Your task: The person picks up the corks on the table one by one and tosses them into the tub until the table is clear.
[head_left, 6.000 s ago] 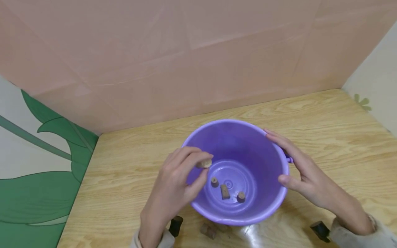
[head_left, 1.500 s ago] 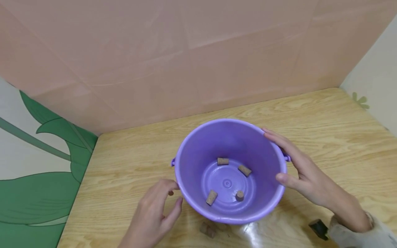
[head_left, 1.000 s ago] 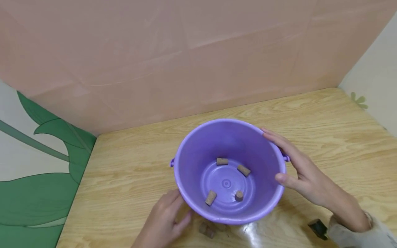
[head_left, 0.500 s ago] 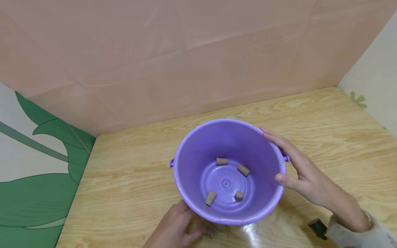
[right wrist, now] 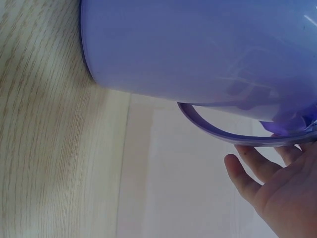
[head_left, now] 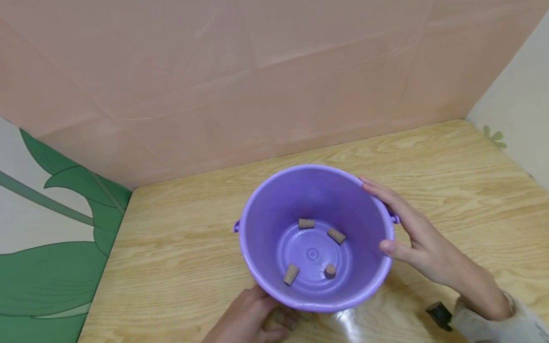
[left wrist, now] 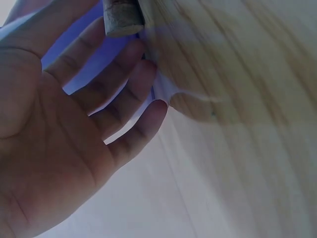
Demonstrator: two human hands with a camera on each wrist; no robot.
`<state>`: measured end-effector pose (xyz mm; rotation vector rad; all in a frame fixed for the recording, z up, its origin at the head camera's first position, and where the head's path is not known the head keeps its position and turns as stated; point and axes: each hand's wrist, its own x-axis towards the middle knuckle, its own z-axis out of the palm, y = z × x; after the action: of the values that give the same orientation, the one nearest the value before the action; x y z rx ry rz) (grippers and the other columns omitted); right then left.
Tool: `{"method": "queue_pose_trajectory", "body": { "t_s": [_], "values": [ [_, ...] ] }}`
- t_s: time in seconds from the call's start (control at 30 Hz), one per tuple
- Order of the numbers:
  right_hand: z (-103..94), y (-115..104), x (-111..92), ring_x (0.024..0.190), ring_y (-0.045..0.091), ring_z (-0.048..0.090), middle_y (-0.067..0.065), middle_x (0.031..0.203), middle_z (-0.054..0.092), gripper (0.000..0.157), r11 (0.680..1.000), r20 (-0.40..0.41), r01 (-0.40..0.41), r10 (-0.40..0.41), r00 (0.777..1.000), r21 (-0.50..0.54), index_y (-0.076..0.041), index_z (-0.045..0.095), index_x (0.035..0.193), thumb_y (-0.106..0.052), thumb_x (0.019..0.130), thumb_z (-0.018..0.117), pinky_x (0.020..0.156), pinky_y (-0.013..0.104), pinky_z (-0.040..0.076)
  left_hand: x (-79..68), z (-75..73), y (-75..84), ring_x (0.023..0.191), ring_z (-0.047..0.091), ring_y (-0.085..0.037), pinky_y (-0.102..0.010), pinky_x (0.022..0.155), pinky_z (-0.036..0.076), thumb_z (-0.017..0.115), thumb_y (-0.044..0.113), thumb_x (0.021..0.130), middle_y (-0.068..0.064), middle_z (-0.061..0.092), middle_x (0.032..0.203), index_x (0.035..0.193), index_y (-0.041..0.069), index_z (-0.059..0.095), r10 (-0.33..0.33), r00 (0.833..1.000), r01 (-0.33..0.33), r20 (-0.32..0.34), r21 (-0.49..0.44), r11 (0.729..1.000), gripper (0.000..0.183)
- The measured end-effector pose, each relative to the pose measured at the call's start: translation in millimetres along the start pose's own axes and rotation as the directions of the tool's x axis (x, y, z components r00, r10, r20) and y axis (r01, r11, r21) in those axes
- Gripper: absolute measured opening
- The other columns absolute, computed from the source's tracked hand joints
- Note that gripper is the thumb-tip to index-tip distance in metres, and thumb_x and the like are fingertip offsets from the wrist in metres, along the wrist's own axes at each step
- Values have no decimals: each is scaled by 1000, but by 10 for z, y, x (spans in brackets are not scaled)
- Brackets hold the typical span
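A purple bucket (head_left: 315, 190) stands on the table with several corks (head_left: 291, 274) on its bottom. My right hand (head_left: 422, 240) holds its right rim, thumb at the inner side and fingers outside; the right wrist view shows its fingers by the bucket's handle (right wrist: 218, 131). Low at the bucket's front left, my left hand (head_left: 250, 314) is beside a cork (head_left: 286, 318) on the table, partly hidden by the bucket. The left wrist view shows loosely bent, spread fingers (left wrist: 124, 139) and a cork end (left wrist: 123, 21) near them, not visibly gripped.
The wooden table (head_left: 180, 238) meets a pinkish covered wall (head_left: 214, 95) at the back. At the left is a panel with green leaves (head_left: 47, 276). A small dark cylinder (head_left: 439, 315) shows beside the right sleeve (head_left: 489, 324).
Six seconds ago my left hand pinched a cork over the bucket; now one more cork lies inside. That hand has moved down and right to the bucket's front. The right hand stays.
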<state>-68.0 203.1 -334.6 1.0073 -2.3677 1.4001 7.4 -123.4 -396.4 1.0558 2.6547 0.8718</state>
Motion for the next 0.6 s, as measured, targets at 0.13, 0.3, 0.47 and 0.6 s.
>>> {"method": "queue_pose_trajectory", "body": {
  "t_s": [0.13, 0.3, 0.47, 0.6],
  "values": [
    [0, -2, 1, 121, 12, 44, 13, 148, 30, 75, 1000, 2, 1, -1, 1000, -2, -2, 29, 141, -23, 80, 66, 82, 17, 41, 3, 7, -1, 88, 59, 3, -11, 80, 46, 74, 24, 71, 16, 63, 97, 100, 30, 65, 11, 1000, -11, -6, 35, 999, 31],
    [9, -2, 5, 124, 13, 42, 14, 148, 30, 74, 1000, 5, 20, -20, 1000, 7, 0, 29, 141, -23, 81, 65, 83, 16, 40, 8, 15, -2, 87, 59, 6, -10, 81, 46, 74, 18, 71, 19, 64, 94, 102, 30, 64, 9, 1000, -9, 3, 22, 1000, 35],
    [11, -5, 2, 122, 13, 44, 13, 148, 30, 74, 1000, 9, 9, -9, 1000, 6, -1, 28, 141, -24, 81, 65, 83, 17, 41, 19, 28, -5, 84, 58, 12, -7, 81, 44, 71, 13, 73, 20, 65, 94, 104, 29, 64, 14, 1000, -14, 2, -29, 999, 35],
    [7, -15, -3, 117, 11, 47, 11, 148, 29, 74, 1000, 9, -11, 11, 1000, -3, -3, 28, 142, -23, 81, 65, 81, 17, 43, 32, 39, -11, 82, 58, 14, -5, 80, 44, 70, 15, 76, 20, 66, 94, 103, 29, 64, 22, 1000, -22, -7, -43, 999, 31]
  ]
}}
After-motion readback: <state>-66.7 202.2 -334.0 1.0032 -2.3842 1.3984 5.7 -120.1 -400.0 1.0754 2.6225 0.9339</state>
